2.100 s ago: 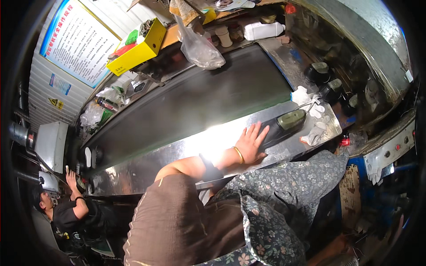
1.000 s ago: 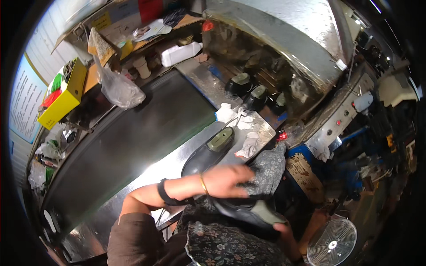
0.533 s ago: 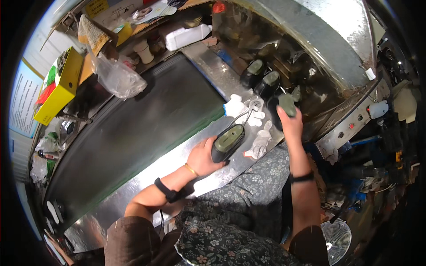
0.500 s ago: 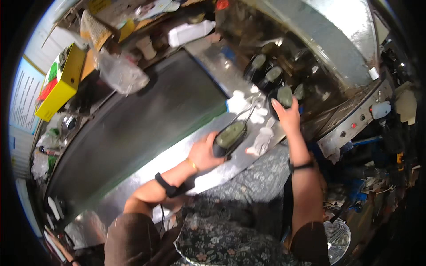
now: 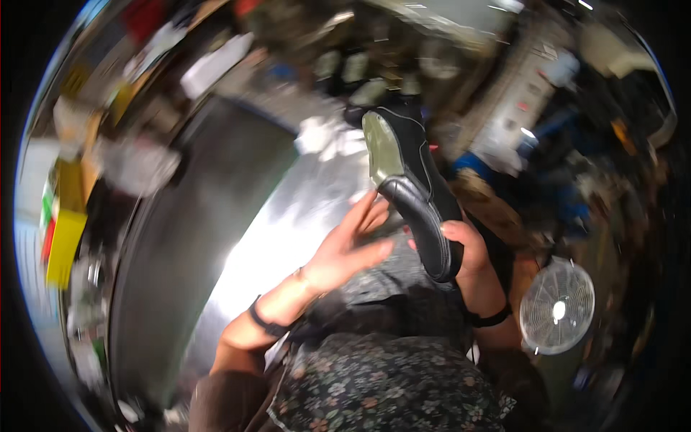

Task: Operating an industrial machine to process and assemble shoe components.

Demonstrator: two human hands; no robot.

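Observation:
A black leather shoe (image 5: pixel 425 223) is raised in front of my body, tilted, with a pale green surface showing at its far end. My right hand (image 5: pixel 471 248) grips its near end, the thumb lying over the black leather and the other fingers mostly hidden behind it. Just left of the shoe is my left hand (image 5: pixel 349 248), open, fingers and thumb spread. Its fingertips come close to the green part; whether they touch I cannot tell. Farther back, several similar dark shoes with green surfaces (image 5: pixel 355 68) stand together, blurred.
A wide dark belt (image 5: pixel 209 180) runs along my left, beside a shiny metal surface (image 5: pixel 248 245). White cloth or gloves (image 5: pixel 324 137) lie beyond my hands. A round fan (image 5: pixel 558 309) stands at right. A yellow box (image 5: pixel 67 245) and plastic bag (image 5: pixel 140 165) sit far left.
The view has swung to the right. My right hand has brought a shoe from the back toward my body. My left hand has let go of the shoe it held over the metal surface.

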